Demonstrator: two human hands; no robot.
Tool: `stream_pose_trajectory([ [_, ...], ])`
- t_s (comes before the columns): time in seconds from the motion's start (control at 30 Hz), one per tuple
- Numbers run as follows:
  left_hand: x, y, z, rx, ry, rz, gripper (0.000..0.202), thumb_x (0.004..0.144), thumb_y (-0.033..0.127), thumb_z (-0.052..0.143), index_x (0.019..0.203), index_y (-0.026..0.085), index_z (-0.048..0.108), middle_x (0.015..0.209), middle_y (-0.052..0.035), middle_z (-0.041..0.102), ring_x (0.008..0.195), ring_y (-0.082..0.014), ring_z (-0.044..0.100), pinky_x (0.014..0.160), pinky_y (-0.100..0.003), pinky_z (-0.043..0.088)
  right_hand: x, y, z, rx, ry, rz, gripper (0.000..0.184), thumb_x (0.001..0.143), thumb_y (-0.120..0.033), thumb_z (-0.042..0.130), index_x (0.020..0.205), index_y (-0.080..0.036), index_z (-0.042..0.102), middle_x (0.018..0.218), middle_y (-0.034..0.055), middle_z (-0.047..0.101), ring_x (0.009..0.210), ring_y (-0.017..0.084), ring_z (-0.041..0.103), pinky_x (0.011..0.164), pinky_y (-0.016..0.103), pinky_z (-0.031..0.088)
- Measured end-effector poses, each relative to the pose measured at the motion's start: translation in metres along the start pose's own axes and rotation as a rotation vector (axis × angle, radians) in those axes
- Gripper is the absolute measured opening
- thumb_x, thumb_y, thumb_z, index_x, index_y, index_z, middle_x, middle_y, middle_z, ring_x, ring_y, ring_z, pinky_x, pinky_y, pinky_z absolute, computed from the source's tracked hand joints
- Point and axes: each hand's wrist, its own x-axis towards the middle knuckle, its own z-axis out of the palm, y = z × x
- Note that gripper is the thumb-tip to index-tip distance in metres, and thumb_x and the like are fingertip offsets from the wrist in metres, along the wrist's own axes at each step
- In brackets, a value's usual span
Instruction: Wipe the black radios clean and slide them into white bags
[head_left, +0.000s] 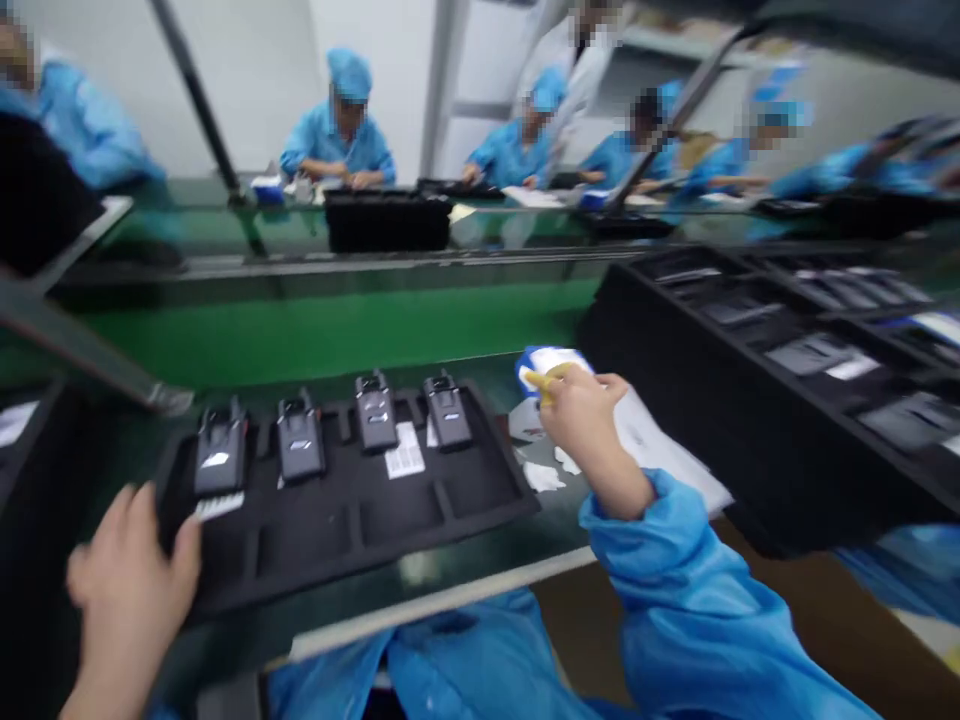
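Note:
My left hand (135,570) is at the left end of a black compartment tray (300,530), its fingers stretched out and the thumb apart over the rim. It holds nothing that I can see. A row of several dark handheld radios (301,440) lies in the tray's far compartments, with white labels (405,452) beside or under some of them. To the right of the tray, my right hand (581,410) is closed on a small yellow object (546,380), whose kind is unclear. That hand is over a blue and white box (529,360).
White paper (660,440) lies under my right forearm, with torn white scraps (541,477) nearby. A tall stack of black trays (697,420) stands at the right. Slanted metal bars (82,340) cross the left side. Co-workers in blue (337,140) sit across the bench.

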Motion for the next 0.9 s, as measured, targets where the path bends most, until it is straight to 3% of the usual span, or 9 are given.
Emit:
stream_pose_trajectory([
  [0.03,-0.014,0.015,0.001,0.043,0.105,-0.072,0.05,0.091,0.037,0.044,0.134,0.012,0.049,0.133,-0.0227,0.059,0.126,-0.0489,0.05,0.093,-0.074,0.042,0.006,-0.014,0.001,0.022,0.006,-0.058,0.036,0.075,-0.006,0.044,0.088,-0.018,0.074,0.099,0.008,0.066,0.09,0.019,0.052,0.078,0.038,0.019],
  [0.07,-0.021,0.03,0.005,0.024,0.088,-0.058,0.046,0.093,0.033,0.044,0.132,0.01,0.051,0.134,-0.0254,0.057,0.128,-0.0443,0.05,0.099,-0.071,0.04,0.013,-0.029,0.002,0.056,0.025,-0.13,0.036,0.076,-0.006,0.044,0.089,-0.019,0.075,0.1,0.0083,0.066,0.091,0.02,0.052,0.079,0.038,0.019],
  [0.13,-0.024,0.057,0.017,-0.032,0.035,0.055,0.039,0.095,0.027,0.043,0.13,0.015,0.053,0.136,-0.0216,0.057,0.131,-0.0359,0.05,0.108,-0.068,0.032,0.025,-0.065,0.006,0.154,0.097,-0.306,0.034,0.077,-0.007,0.045,0.088,-0.02,0.075,0.097,0.0071,0.065,0.09,0.019,0.052,0.08,0.039,0.02],
  [0.2,-0.02,0.073,0.031,-0.034,-0.04,0.108,0.038,0.096,0.026,0.043,0.131,0.015,0.054,0.14,-0.0195,0.054,0.134,-0.0334,0.048,0.11,-0.066,0.032,0.034,-0.104,0.01,0.254,0.166,-0.489,0.035,0.078,-0.007,0.046,0.088,-0.022,0.075,0.093,0.0051,0.064,0.087,0.018,0.051,0.081,0.039,0.02],
  [0.33,-0.019,0.085,0.041,0.004,-0.186,0.162,0.042,0.095,0.029,0.046,0.132,0.01,0.053,0.142,-0.0191,0.052,0.135,-0.0343,0.047,0.11,-0.062,0.035,0.046,-0.175,0.018,0.334,0.117,-0.726,0.04,0.08,-0.004,0.043,0.096,-0.025,0.074,0.094,0.0037,0.065,0.089,0.017,0.048,0.082,0.04,0.018],
  [0.47,-0.022,0.083,0.041,-0.031,-0.192,0.189,0.045,0.094,0.028,0.047,0.133,0.007,0.052,0.142,-0.0194,0.053,0.135,-0.0326,0.047,0.111,-0.057,0.037,0.055,-0.222,0.032,0.328,-0.054,-0.835,0.037,0.083,-0.004,0.043,0.096,-0.022,0.072,0.099,0.0053,0.066,0.093,0.018,0.047,0.083,0.039,0.018],
  [0.6,-0.022,0.081,0.042,-0.044,-0.16,0.21,0.044,0.094,0.025,0.047,0.132,0.005,0.053,0.14,-0.0188,0.054,0.132,-0.0318,0.05,0.109,-0.053,0.042,0.054,-0.249,0.045,0.284,-0.147,-0.916,0.035,0.087,-0.006,0.04,0.092,-0.02,0.072,0.103,0.0053,0.065,0.092,0.018,0.046,0.086,0.04,0.016],
  [0.7,-0.02,0.081,0.041,-0.034,-0.15,0.228,0.043,0.094,0.025,0.046,0.13,0.003,0.053,0.139,-0.0184,0.056,0.13,-0.0327,0.052,0.106,-0.052,0.046,0.048,-0.256,0.047,0.24,-0.131,-0.965,0.036,0.092,-0.009,0.039,0.086,-0.02,0.072,0.098,0.0037,0.066,0.088,0.016,0.045,0.088,0.04,0.015],
  [0.9,-0.017,0.082,0.037,-0.05,-0.164,0.237,0.042,0.094,0.024,0.047,0.131,0.003,0.053,0.138,-0.0165,0.057,0.128,-0.033,0.053,0.104,-0.051,0.047,0.047,-0.231,0.049,0.178,-0.012,-1.089,0.036,0.094,-0.012,0.039,0.087,-0.024,0.073,0.095,0.0004,0.067,0.085,0.015,0.043,0.091,0.041,0.014],
])
